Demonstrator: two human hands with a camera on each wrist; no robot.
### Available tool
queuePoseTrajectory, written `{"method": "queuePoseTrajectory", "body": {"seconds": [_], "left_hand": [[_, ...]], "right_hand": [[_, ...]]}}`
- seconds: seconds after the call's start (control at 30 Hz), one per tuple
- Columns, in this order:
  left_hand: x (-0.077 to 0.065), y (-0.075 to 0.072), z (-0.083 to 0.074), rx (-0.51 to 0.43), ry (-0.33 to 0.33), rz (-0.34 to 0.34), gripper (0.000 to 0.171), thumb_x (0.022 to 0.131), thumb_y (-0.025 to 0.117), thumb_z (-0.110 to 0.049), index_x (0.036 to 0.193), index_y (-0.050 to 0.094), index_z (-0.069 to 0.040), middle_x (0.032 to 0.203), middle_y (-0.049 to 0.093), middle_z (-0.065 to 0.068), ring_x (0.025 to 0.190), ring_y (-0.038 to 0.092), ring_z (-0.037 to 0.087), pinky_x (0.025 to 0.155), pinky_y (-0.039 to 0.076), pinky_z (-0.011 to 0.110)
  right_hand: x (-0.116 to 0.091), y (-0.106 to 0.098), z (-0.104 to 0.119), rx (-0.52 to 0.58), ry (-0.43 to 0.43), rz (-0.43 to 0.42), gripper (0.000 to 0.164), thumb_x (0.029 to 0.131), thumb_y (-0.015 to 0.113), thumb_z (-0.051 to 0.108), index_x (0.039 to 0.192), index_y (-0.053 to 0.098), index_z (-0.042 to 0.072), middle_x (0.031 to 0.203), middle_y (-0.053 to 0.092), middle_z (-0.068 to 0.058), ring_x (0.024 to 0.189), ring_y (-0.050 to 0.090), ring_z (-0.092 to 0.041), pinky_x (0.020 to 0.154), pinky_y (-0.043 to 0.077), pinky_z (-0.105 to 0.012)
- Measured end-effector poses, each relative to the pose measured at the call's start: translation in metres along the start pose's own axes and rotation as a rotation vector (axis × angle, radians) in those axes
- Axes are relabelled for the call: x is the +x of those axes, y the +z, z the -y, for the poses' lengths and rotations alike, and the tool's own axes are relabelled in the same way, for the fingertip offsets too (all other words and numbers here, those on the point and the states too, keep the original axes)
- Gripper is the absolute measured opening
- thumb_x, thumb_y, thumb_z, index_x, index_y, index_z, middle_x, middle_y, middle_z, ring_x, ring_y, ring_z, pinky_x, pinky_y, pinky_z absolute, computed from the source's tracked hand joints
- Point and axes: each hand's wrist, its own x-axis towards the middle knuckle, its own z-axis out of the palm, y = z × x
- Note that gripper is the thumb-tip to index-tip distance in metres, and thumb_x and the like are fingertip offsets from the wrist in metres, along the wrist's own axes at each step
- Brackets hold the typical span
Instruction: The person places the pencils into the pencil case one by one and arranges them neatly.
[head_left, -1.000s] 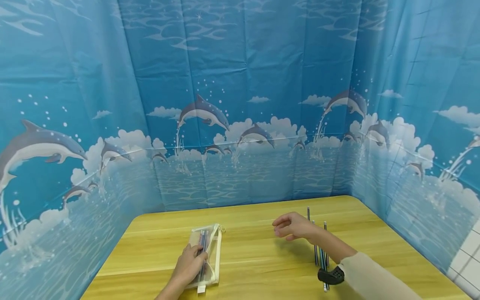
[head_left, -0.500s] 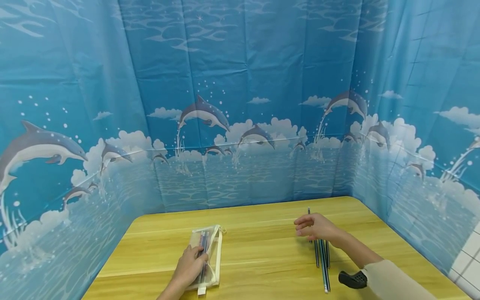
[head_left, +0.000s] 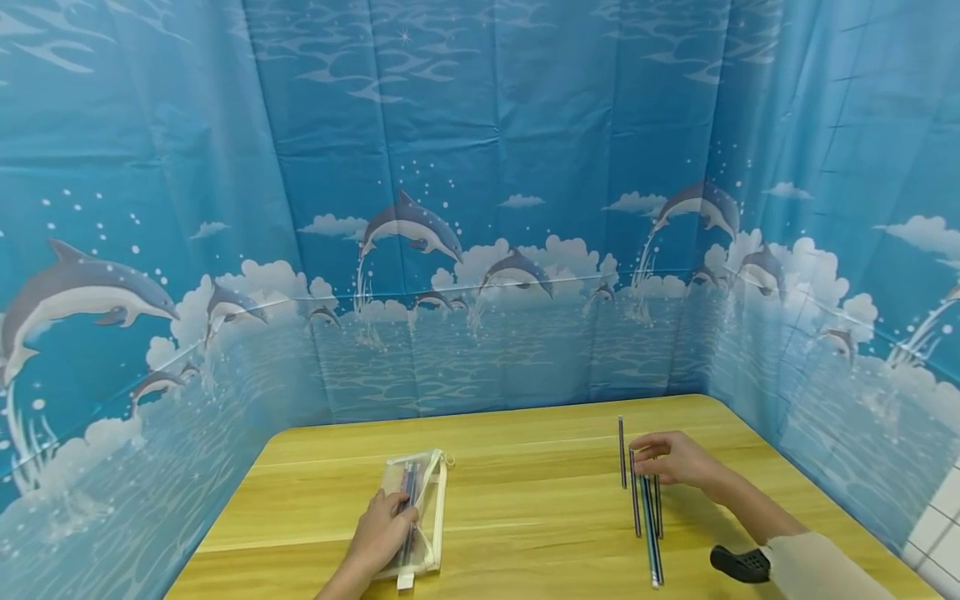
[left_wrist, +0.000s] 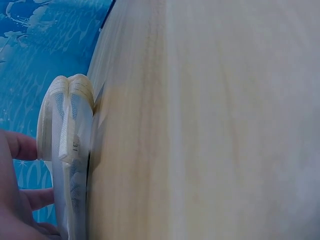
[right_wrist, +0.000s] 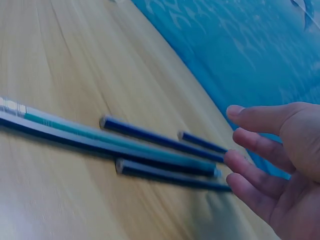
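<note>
In the head view, my left hand (head_left: 384, 532) rests on a clear zip pencil case (head_left: 433, 533) with cream edging, lying on the table. Several dark pencils show through its clear front. The left wrist view has fingers (left_wrist: 37, 199) touching the side of the case (left_wrist: 57, 150). My right hand (head_left: 678, 460) hovers over loose pencils on the right, its fingers loosely bent with nothing in them. A teal pencil (head_left: 649, 533) lies nearest the front, among dark ones. One dark pencil (head_left: 622, 454) lies farther back. In the right wrist view, fingertips (right_wrist: 234, 181) overlap the far pencil ends.
The yellow wood-grain table (head_left: 525, 500) stretches between the two hands. A blue dolphin-print curtain (head_left: 487, 350) hangs round its back and sides. A black wrist device (head_left: 741, 564) sits by the right sleeve (head_left: 817, 567).
My right hand has moved rightward across the pencils, uncovering more of them. The left hand stays on the pencil case.
</note>
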Motion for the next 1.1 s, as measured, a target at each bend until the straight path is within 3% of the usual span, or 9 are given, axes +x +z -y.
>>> {"method": "queuePoseTrajectory", "body": {"seconds": [0.23,0.5,0.6,0.87,1.1], "left_hand": [[0.000,0.001,0.000,0.010,-0.002,-0.006,0.058,0.088,0.061,-0.030,0.137,0.063,0.002,0.153,0.028,0.045,0.137,0.027,0.068,0.107,0.026,0.078],[0.000,0.001,0.000,0.008,0.003,0.001,0.057,0.089,0.060,-0.029,0.136,0.063,0.002,0.153,0.028,0.045,0.137,0.027,0.069,0.105,0.027,0.079],[0.000,0.000,0.000,0.009,0.002,0.002,0.056,0.090,0.060,-0.030,0.136,0.063,0.002,0.153,0.028,0.045,0.137,0.027,0.068,0.106,0.026,0.079],[0.001,0.000,0.001,0.011,-0.002,0.004,0.055,0.091,0.060,-0.030,0.136,0.063,0.002,0.154,0.028,0.045,0.138,0.027,0.067,0.106,0.028,0.078],[0.000,0.001,0.000,0.018,-0.001,0.002,0.055,0.091,0.060,-0.030,0.136,0.063,0.002,0.154,0.028,0.045,0.138,0.027,0.067,0.106,0.027,0.078]], "right_hand": [[-0.006,-0.010,-0.022,-0.050,-0.012,-0.061,0.052,0.096,0.074,0.012,0.136,0.055,-0.015,0.116,0.067,-0.020,0.100,0.067,-0.031,0.076,0.058,-0.047],[-0.003,-0.011,-0.045,-0.297,-0.041,-0.194,0.037,0.090,0.080,0.015,0.118,0.070,-0.007,0.097,0.072,-0.006,0.091,0.066,-0.025,0.075,0.055,-0.041],[-0.001,-0.007,-0.046,-0.357,-0.049,-0.236,0.039,0.089,0.081,0.020,0.115,0.071,-0.007,0.096,0.072,-0.006,0.089,0.067,-0.026,0.075,0.056,-0.043],[-0.001,0.003,-0.044,-0.444,-0.024,-0.299,0.049,0.088,0.082,0.034,0.113,0.074,-0.008,0.099,0.073,-0.011,0.091,0.068,-0.032,0.075,0.058,-0.048],[-0.001,0.004,-0.044,-0.422,-0.007,-0.322,0.036,0.087,0.080,0.018,0.109,0.074,-0.010,0.091,0.073,-0.006,0.084,0.069,-0.026,0.071,0.058,-0.045]]}}
